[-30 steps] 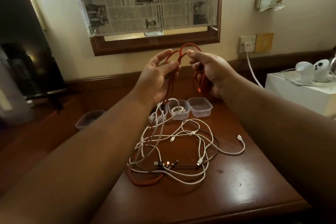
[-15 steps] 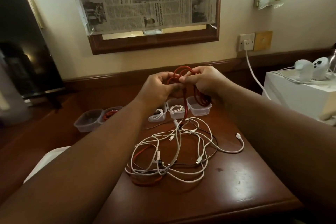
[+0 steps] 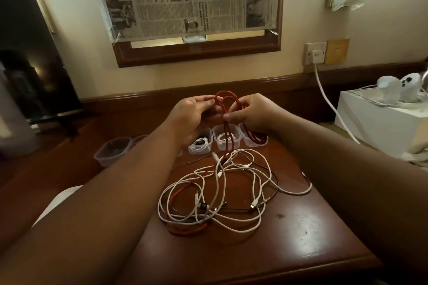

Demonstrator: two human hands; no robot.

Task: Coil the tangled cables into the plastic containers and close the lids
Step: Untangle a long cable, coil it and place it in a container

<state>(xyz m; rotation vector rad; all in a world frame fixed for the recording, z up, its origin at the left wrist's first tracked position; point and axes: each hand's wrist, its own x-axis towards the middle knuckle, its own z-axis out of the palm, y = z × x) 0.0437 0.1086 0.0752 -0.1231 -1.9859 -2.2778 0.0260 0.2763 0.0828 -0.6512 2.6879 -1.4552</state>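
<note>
Both hands [image 3: 192,115] [image 3: 252,114] gripping red cable [image 3: 225,104], table edge [image 3: 342,222] bare

- Dim, warm indoor light; a bright strip glows far up-left of the hands.
- Soft glare on the wooden table [image 3: 301,222] nearer than the hands.
- Wide-angle bending at edges; forearms loom large, slightly soft.

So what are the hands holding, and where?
Both hands, left hand and right hand, pinch the red cable at its looped top; the rest hangs down.
</note>
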